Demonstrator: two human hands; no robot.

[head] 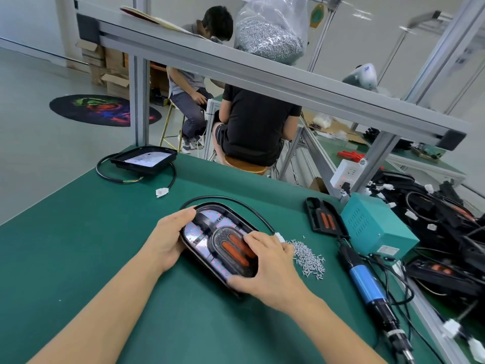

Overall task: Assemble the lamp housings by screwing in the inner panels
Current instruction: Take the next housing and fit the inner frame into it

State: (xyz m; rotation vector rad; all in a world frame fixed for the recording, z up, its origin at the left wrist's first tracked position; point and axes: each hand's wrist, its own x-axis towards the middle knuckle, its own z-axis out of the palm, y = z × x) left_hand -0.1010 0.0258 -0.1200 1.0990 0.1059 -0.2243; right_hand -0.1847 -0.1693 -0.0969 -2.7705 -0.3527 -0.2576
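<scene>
The lamp housing (pixel 210 256) lies flat on the green table (pixel 91 245) in front of me, a little to the right of the middle. My left hand (pixel 168 240) holds its left edge: the fingers are curled over the far rim and the thumb lies along the near side. My right hand (pixel 265 266) rests on the inner panel (pixel 231 248), the dark oval piece with two orange strips, which sits inside the housing. The fingers of this hand are spread and almost straight and press on the panel, and the thumb touches the near rim of the housing.

The black cable (pixel 236 203) of the housing goes in a curve behind it and ends in a white connector (pixel 280 237) just beside my right hand. A small pile of screws (pixel 308 258) lies on the table near that hand. Further right lies the electric screwdriver (pixel 367 282) with a blue body, and behind it stands a teal power box (pixel 378 227). Beside the box lies another inner panel (pixel 325 219). A second housing (pixel 144 158) with its own cable lies at the far left corner of the table.
</scene>
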